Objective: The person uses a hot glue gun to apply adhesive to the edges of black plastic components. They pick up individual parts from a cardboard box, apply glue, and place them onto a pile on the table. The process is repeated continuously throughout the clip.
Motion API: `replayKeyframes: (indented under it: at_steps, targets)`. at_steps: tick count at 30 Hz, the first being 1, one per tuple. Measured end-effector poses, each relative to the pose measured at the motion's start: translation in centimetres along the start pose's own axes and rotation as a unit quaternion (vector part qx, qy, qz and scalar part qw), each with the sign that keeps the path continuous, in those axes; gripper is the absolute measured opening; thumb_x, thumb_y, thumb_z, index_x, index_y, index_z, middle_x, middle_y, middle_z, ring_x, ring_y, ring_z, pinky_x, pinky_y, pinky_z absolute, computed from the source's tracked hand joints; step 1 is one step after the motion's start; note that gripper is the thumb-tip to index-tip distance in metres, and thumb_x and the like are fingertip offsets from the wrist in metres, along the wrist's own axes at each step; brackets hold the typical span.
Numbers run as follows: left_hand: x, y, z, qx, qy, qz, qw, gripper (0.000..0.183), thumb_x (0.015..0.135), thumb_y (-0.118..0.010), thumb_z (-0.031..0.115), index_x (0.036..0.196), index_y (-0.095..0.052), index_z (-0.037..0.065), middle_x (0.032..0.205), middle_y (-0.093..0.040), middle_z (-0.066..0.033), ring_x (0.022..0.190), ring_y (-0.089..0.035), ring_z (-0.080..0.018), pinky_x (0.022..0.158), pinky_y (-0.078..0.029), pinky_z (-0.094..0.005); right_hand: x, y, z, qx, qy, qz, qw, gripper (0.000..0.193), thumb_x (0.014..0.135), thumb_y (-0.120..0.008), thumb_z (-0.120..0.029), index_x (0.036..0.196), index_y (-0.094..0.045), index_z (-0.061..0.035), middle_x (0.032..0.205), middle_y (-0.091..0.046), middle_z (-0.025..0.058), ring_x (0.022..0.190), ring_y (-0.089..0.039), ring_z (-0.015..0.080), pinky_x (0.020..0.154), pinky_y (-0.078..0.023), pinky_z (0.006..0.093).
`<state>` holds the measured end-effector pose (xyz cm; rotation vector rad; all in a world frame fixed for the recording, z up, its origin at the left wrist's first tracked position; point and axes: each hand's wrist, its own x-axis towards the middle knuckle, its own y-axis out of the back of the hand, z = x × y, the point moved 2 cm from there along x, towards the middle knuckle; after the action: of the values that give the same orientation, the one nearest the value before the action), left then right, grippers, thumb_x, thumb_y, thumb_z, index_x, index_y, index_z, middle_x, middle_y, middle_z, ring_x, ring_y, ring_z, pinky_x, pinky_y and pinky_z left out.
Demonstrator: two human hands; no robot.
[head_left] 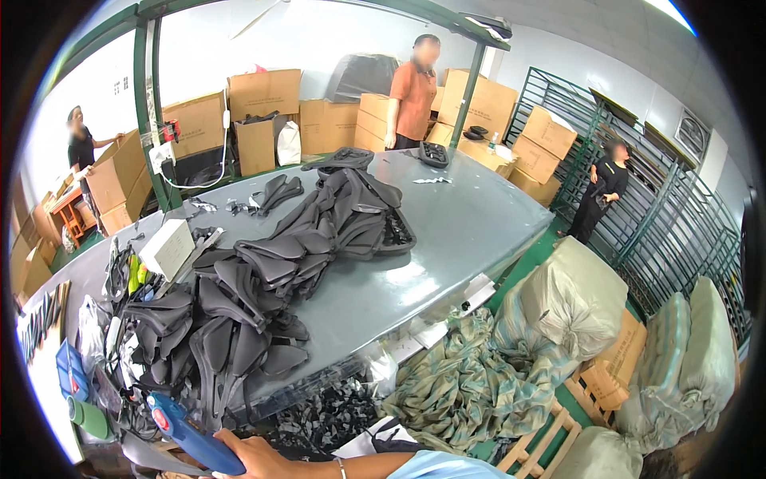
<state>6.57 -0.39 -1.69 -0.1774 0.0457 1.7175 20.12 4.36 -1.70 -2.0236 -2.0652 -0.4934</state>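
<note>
Right-hand fingers (232,441) grip a blue tool (191,439)

No legible lettering or numbers

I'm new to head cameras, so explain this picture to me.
There is no robot here: a person works bare-handed, and the left one of two fisheye cameras worn on their head took this picture, so straight edges bend. At the bottom, the right hand grips a blue handheld tool; the left hand is not visible. On the grey table lies a long heap of dark padded pieces, with a white box near its left side.
</note>
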Motion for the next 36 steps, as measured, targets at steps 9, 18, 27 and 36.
replayKeyframes:
  at_steps: [9, 18, 27, 36]
  targets:
    - [0.3, 1.1, -0.4, -0.049, 0.099, 0.025, 0.994, 0.034, 0.083, -0.059, 0.022, 0.105, -0.052, -0.004, 0.094, -0.057, -0.0103, 0.079, -0.053, -0.0196, 0.072, -0.044, -0.0325, -0.3, -0.2, -0.1, -0.056, 0.016, -0.032, 0.998, 0.054, 0.073, -0.068, -0.022, 0.112, -0.036, -0.0019, 0.075, -0.059, 0.0224, 0.069, -0.059, 0.0404, 0.061, -0.045, 0.0436]
    - [2.8, 6.8, 2.7, -0.445, 0.005, 0.101, 0.89, 0.038, 0.093, -0.043, 0.031, 0.119, -0.047, 0.003, 0.115, -0.054, -0.0132, 0.103, -0.051, -0.0277, 0.093, -0.04, -0.0429, -1.3, -0.5, 0.9, -0.08, 0.018, -0.073, 0.994, 0.054, 0.072, -0.069, -0.022, 0.111, -0.038, -0.0026, 0.077, -0.06, 0.021, 0.069, -0.061, 0.0388, 0.06, -0.047, 0.042]
    - [3.8, 7.7, 1.5, -0.44, -0.047, 0.127, 0.888, 0.04, 0.091, -0.047, 0.04, 0.108, -0.051, 0.004, 0.088, -0.059, -0.0099, 0.075, -0.057, -0.0205, 0.066, -0.047, -0.0333, -1.3, -0.5, 0.6, -0.146, -0.078, -0.162, 0.973, 0.054, 0.073, -0.073, -0.034, 0.104, -0.046, 0.0006, 0.079, -0.064, 0.0161, 0.069, -0.066, 0.0269, 0.064, -0.052, 0.0347]
    - [1.6, 4.7, 0.9, -0.359, 0.062, -0.004, 0.931, 0.043, 0.089, -0.046, 0.036, 0.101, -0.054, -0.005, 0.092, -0.06, -0.0178, 0.077, -0.062, -0.0274, 0.071, -0.051, -0.0405, 1.5, -0.6, -1.1, -0.114, -0.053, -0.017, 0.992, 0.05, 0.069, -0.078, -0.025, 0.096, -0.046, 0.0023, 0.075, -0.064, 0.0131, 0.064, -0.064, 0.0209, 0.06, -0.05, 0.0307]
